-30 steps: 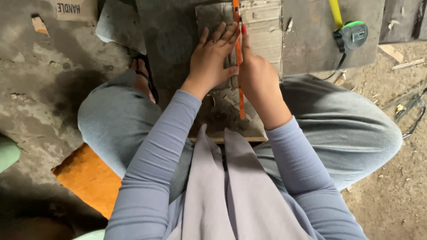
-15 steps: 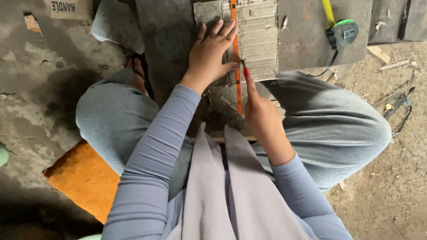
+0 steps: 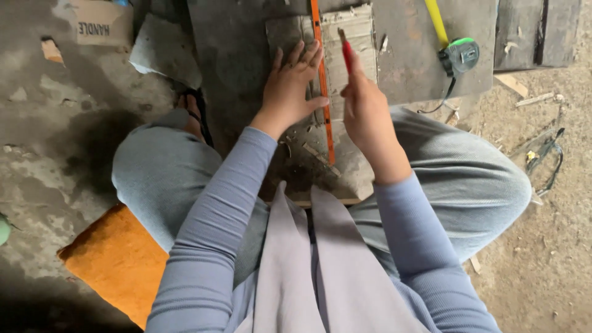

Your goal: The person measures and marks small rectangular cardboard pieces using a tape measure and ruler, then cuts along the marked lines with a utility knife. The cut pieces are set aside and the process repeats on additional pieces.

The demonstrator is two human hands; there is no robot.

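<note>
Head view: left hand [image 3: 290, 92] lies flat, fingers spread, pressing an orange ruler [image 3: 323, 92] against a grey slab [image 3: 351, 37] resting across the lap. Right hand [image 3: 365, 108] hovers just right of the ruler, fingers pinching a red pencil [image 3: 346, 52] over the slab. Green tape measure [image 3: 461, 55] lies nearby on the floor.

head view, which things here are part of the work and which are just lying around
In use: left hand pressing orange ruler on grey board; right hand holding red tool.
Lying about: tape measure, cardboard scrap, orange cushion.
</note>
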